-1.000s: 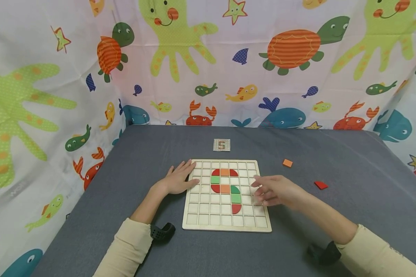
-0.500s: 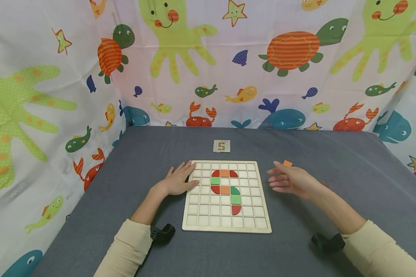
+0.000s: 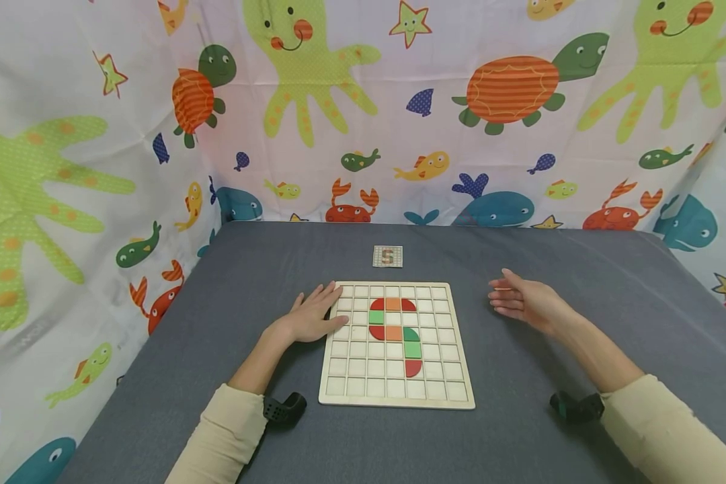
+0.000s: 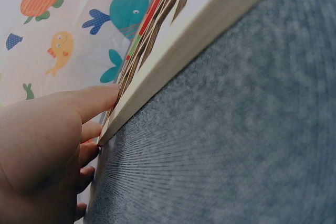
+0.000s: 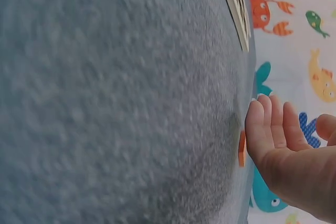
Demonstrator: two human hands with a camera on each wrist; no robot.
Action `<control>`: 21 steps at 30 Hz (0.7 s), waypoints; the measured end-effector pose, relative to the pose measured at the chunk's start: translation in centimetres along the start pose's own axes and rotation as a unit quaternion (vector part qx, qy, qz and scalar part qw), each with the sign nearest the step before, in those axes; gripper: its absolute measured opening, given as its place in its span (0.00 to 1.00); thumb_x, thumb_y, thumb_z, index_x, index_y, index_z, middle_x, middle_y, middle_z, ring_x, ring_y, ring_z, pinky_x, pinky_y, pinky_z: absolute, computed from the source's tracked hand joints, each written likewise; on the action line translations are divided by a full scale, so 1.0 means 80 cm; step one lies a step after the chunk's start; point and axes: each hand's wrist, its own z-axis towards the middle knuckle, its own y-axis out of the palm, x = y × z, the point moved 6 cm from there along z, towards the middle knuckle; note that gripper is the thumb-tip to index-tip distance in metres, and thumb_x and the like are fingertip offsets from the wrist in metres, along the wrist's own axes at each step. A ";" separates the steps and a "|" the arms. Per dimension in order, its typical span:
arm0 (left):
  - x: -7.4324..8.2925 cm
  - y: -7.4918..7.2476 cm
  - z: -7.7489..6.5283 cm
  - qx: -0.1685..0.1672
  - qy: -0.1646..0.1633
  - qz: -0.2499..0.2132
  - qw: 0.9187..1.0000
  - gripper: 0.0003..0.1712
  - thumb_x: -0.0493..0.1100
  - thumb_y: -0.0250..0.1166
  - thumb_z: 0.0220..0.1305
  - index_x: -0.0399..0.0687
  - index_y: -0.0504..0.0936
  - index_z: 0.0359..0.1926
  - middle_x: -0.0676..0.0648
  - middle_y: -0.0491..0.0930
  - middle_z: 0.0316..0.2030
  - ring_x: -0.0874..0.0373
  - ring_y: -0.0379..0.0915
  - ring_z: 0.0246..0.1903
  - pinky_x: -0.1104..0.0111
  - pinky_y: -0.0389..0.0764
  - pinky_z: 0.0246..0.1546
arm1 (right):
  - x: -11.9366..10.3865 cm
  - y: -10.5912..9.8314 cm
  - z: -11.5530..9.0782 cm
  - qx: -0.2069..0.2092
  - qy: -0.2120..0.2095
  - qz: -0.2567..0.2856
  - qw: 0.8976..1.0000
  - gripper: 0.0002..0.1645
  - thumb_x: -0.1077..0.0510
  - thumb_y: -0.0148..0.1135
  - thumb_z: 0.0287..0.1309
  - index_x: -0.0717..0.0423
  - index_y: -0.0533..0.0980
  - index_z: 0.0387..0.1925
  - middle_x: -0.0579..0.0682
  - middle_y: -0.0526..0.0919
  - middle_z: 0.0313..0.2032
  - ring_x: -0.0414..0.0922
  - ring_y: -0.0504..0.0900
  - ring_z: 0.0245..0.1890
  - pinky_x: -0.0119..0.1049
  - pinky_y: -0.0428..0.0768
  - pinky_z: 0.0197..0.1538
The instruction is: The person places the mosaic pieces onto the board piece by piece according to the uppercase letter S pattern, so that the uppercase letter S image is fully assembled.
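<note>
A cream square grid board [image 3: 366, 387] lies on the grey table. Red, orange and green tiles fill some of its cells in an S-like shape, with a light green tile [image 3: 413, 350] low on its right side. My left hand [image 3: 310, 316] rests at the board's upper left edge, fingers spread and thumb on the rim; the left wrist view shows the fingers [image 4: 98, 100] touching that edge. Off the board's right side, my right hand [image 3: 534, 304] hovers with relaxed fingers and holds nothing. An orange tile [image 5: 242, 149] lies beside it, mostly hidden in the head view.
A small printed card [image 3: 388, 256] with an S pattern lies behind the board. A patterned sea-animal curtain [image 3: 363, 87] encloses the table at the back and sides. The red piece seen earlier at the right is hidden by my right hand or forearm.
My right hand has moved away from the board's right edge, rightward and slightly back, over the loose orange tile. My left hand and the board stay in place.
</note>
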 end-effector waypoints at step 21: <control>-0.001 0.000 -0.001 0.001 -0.002 -0.004 1.000 0.42 0.57 0.51 0.71 0.42 0.47 0.75 0.41 0.41 0.74 0.43 0.32 0.72 0.43 0.32 0.65 | -0.001 -0.044 0.024 0.066 -0.035 0.058 0.996 0.49 0.38 0.48 0.66 0.72 0.50 0.69 0.44 0.80 0.38 0.36 0.81 0.41 0.32 0.76 0.51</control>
